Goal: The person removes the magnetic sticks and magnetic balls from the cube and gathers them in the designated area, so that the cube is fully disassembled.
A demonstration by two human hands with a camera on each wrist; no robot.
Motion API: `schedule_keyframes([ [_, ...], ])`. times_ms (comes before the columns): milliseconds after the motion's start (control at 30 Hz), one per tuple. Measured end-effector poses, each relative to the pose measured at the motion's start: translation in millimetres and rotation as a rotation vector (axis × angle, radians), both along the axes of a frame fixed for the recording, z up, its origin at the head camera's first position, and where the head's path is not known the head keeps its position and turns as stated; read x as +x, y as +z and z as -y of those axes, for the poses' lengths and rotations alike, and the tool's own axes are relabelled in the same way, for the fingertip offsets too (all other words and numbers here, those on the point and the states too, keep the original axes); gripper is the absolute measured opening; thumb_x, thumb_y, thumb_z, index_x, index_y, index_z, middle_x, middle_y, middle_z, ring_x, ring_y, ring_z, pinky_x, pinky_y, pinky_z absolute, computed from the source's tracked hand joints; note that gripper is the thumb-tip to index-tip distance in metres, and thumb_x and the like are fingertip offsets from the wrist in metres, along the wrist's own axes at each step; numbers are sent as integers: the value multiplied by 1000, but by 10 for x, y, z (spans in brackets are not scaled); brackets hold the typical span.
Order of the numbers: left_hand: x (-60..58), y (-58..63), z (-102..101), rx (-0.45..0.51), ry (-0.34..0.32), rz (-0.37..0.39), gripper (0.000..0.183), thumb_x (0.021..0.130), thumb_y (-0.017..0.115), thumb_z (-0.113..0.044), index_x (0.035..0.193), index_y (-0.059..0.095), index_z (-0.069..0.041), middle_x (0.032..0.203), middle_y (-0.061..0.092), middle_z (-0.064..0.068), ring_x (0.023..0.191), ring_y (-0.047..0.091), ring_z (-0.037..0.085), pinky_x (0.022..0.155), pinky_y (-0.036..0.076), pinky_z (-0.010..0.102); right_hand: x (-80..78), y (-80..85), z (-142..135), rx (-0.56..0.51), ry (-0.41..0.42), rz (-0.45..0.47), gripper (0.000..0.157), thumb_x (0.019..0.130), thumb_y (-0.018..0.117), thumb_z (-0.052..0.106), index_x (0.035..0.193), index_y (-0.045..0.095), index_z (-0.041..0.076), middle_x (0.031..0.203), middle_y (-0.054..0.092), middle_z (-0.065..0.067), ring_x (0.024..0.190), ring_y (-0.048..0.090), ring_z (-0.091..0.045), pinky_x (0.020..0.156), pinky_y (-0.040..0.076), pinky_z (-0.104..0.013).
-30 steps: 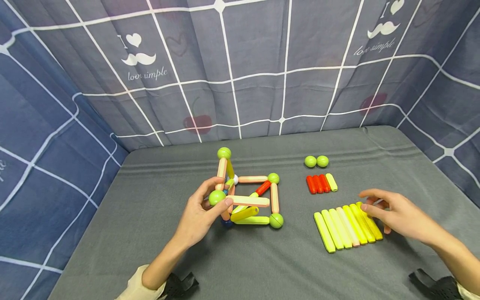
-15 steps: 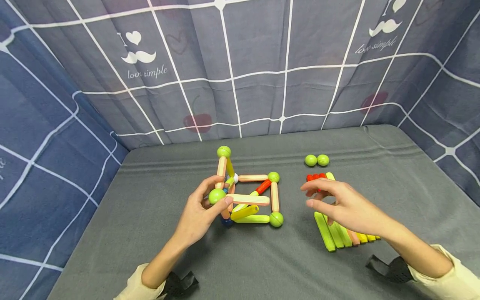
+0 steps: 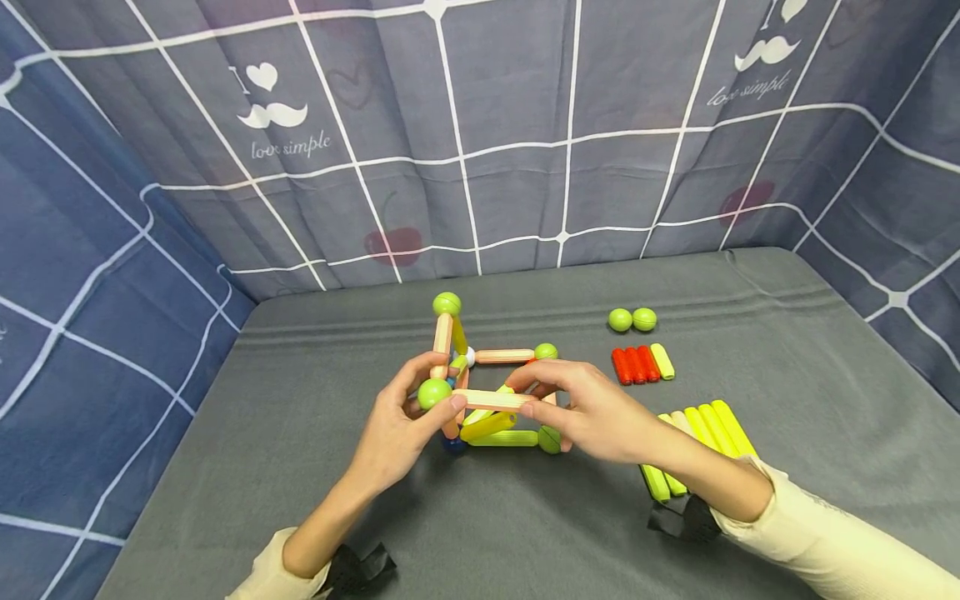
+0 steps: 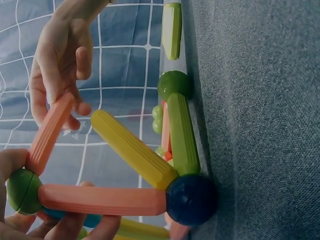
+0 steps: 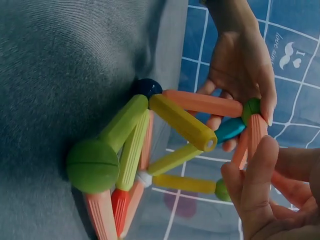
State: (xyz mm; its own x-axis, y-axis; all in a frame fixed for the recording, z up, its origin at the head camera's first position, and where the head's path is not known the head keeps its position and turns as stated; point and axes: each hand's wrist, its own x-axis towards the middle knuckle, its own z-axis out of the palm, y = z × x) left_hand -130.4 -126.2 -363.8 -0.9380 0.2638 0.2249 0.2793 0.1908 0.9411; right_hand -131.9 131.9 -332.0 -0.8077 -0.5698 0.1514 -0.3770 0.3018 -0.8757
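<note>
Grey cloth point(image 3: 262, 467); right grip point(image 3: 588, 408) newly pinching peach rod point(image 3: 487, 401), left grip point(image 3: 393, 429) still holding green ball point(image 3: 434, 393).

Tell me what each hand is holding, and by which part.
The left hand holds a raised green ball around its joint with a pink stick; the right hand pinches that stick's opposite end.

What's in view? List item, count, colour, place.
Stick frame: one, multicoloured, centre.
Held stick: one, peach, at frame's raised near corner.
Short sticks: four, three red, one yellow-green, right of frame.
Loose balls: two, green, behind short sticks.
Long sticks: several, mostly yellowish, near right, partly hidden.
Cloth: one, grey, underneath.
Curtain: count unclear, blue-grey, behind and beside.
Left hand: one, gripping that corner.
Right hand: one, pinching held stick's end.
Sleeves: two, cream, arms.
Wrist straps: two, black, wrists.
</note>
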Motion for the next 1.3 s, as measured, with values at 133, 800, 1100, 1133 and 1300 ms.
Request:
schedule_keyframes([
  [133, 3, -6, -10, -3, 3, -4, 47, 93, 71, -11, 136, 52, -14, 121, 61, 11, 83, 65, 19, 61, 49, 24, -19, -38, 39, 2, 21, -27, 18, 96, 64, 6, 111, 70, 15, 98, 67, -3, 84, 62, -21, 44, 53, -36],
  [800, 12, -30, -75, 32, -11, -54, 43, 95, 67, -6, 134, 52, -12, 123, 61, 12, 79, 65, 25, 63, 52, 28, -130, -12, 14, 17, 64, -110, 23, 97, 59, -1, 114, 71, 10, 94, 61, 1, 48, 57, -18, 52, 54, -35],
  [1100, 22, -18, -95, 51, 20, -67, 44, 94, 66, -2, 134, 51, -9, 123, 61, 13, 73, 59, 16, 53, 43, 22, -120, 49, 53, 37, 7, -139, 24, 97, 60, -1, 115, 71, 9, 95, 61, 1, 48, 54, -8, 48, 50, -28],
  [1133, 23, -19, -92, 47, 21, -69, 44, 94, 66, -2, 135, 51, -9, 124, 60, 13, 73, 59, 16, 53, 42, 22, -119, 59, 61, 38, -2, -145, 24, 97, 60, -2, 115, 71, 8, 94, 61, 1, 48, 54, -9, 48, 50, -28],
  [1300, 21, -28, -95, 50, 3, -69, 45, 94, 65, 0, 135, 50, -6, 125, 60, 15, 77, 63, 24, 56, 52, 29, -129, 75, 64, 13, -37, -104, 24, 95, 58, -7, 113, 71, 4, 92, 60, -2, 51, 58, -21, 48, 51, -29],
])
